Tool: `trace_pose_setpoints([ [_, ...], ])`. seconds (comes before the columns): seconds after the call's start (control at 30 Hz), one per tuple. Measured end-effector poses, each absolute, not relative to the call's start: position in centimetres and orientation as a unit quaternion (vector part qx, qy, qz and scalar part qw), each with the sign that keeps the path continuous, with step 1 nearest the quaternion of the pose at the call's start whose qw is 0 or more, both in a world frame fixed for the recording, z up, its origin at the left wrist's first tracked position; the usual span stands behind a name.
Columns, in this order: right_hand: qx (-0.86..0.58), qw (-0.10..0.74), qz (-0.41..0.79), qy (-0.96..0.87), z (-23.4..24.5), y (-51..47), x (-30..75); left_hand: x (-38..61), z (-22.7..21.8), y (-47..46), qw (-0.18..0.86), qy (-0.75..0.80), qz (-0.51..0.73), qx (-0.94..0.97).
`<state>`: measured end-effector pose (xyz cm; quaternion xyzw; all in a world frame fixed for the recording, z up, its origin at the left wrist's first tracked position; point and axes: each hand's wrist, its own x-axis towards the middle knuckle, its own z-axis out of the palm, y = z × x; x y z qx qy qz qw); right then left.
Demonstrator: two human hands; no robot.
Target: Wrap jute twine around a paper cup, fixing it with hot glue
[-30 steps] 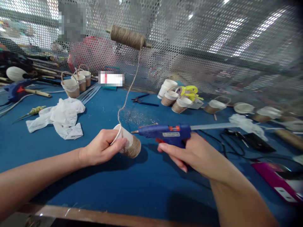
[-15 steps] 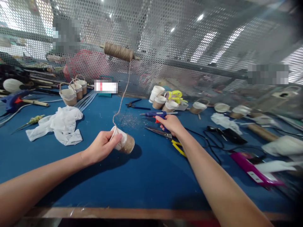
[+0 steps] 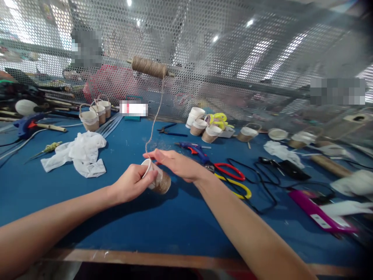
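My left hand grips a small paper cup by its rim, the cup tilted on its side above the blue table. Its lower half is wrapped in brown twine, its upper half white. A strand of twine runs from the cup's rim up to a twine spool. Over the cup's upper side my right hand reaches with fingers stretched out, their tips at the strand by the rim. Just beyond it lies a blue glue gun. Scissors with red and yellow handles lie right of my right wrist.
Blue-handled pliers lie toward the back. Several twine-wrapped cups stand along the rear, with more at back left. A white cloth and another glue gun are at left. Black cables and a purple power strip occupy the right.
My right hand has let go of the glue gun, which now lies on the table, and moved left to the cup. My left hand still holds the cup.
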<state>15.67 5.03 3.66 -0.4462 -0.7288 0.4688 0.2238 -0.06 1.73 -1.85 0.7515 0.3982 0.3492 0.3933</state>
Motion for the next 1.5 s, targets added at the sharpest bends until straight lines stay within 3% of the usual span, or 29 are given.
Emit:
trace_pose_setpoints([
  [0.17,-0.395,0.338,0.501,-0.692,3.4,3.9,14.9,0.0,-1.3,1.7,0.458,0.391,0.354,0.715],
  [0.37,-0.414,0.449,0.428,-0.666,4.3,2.5,17.2,0.1,-0.1,1.7,0.592,0.382,0.393,0.591],
  [0.47,-0.437,0.469,0.365,-0.675,4.4,2.0,17.3,0.3,0.1,1.4,0.605,0.385,0.384,0.582],
  [1.13,-0.48,0.399,0.401,-0.67,2.8,2.3,17.2,-0.2,-0.1,0.2,0.561,0.334,0.365,0.664],
  [1.5,-0.491,0.385,0.418,-0.661,2.4,1.8,16.8,-0.5,-0.2,0.2,0.412,0.33,0.374,0.763],
])
